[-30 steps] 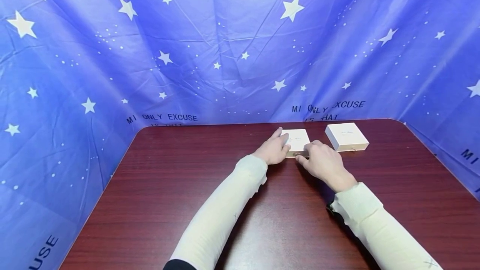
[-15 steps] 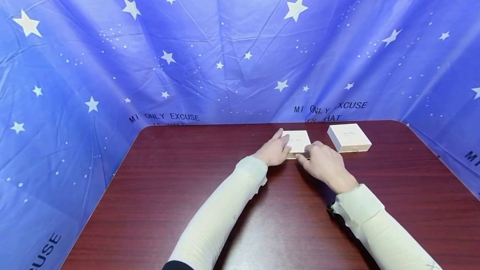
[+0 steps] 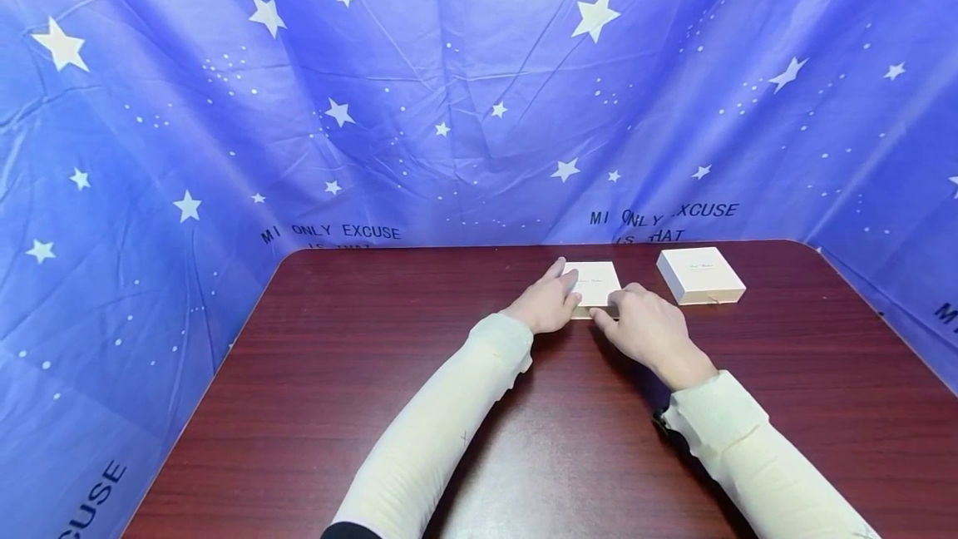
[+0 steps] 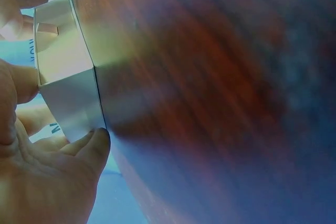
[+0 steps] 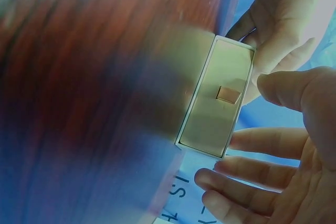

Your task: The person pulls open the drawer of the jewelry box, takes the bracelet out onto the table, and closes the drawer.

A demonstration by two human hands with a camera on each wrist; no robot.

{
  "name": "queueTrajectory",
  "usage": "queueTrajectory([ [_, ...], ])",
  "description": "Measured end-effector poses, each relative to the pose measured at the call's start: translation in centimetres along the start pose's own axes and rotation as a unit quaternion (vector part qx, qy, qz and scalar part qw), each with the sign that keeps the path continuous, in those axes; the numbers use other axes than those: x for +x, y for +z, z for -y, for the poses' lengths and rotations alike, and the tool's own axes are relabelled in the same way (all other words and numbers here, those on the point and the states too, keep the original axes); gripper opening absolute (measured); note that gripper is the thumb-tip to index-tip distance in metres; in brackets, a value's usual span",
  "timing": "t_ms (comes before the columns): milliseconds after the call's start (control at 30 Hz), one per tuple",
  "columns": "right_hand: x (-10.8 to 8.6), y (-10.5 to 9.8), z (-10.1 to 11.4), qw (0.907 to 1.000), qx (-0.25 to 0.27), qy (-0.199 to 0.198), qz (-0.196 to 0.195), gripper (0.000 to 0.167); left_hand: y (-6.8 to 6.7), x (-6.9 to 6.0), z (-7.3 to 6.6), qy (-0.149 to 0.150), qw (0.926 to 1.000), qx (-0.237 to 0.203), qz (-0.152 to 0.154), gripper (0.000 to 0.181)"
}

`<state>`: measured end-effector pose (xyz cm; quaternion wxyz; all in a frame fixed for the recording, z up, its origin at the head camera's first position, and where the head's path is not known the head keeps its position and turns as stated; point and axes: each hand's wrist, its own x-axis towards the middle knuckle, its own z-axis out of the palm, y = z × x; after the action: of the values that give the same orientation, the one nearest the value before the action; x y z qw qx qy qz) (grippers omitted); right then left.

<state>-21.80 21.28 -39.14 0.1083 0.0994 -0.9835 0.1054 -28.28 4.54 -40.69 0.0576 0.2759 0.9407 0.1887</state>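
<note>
A small flat white box (image 3: 597, 279) with faint print on its lid lies near the table's back edge. My left hand (image 3: 545, 299) holds it at its left side, with fingers on the lid and along the side wall. The right wrist view shows the box's pale front face (image 5: 212, 108) with a short tan tab (image 5: 229, 95) sticking out. Beside the front right corner is my right hand (image 3: 645, 327), its fingers spread. One fingertip meets the box's right edge, while the thumb (image 5: 283, 90) hovers in front of the tab, apart from it.
A second similar white box (image 3: 702, 273), also with a small tab, stands to the right near the back edge. The dark red wooden table (image 3: 359, 373) reaches a blue star-patterned curtain (image 3: 449, 90) behind and at both sides.
The view shifts slightly, moving the curtain and both boxes a little to the right in the picture. Both hands keep their places at the box.
</note>
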Motion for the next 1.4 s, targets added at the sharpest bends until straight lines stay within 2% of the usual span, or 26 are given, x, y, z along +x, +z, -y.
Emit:
queueTrajectory([
  [733,-0.2,0.2,0.6,1.0,0.004,-0.004,-0.007,0.031,-0.4,-0.9,0.1,0.001,0.9998,0.021,0.002,0.05],
  [1200,-0.3,0.2,1.1,1.0,0.006,-0.006,-0.004,0.03,-0.7,-1.5,0.5,-0.002,0.9998,0.017,-0.009,0.05],
  [1400,-0.2,0.3,1.2,1.0,0.006,-0.006,-0.001,0.029,-0.6,-1.4,0.8,0.002,0.9994,0.03,-0.015,0.05],
])
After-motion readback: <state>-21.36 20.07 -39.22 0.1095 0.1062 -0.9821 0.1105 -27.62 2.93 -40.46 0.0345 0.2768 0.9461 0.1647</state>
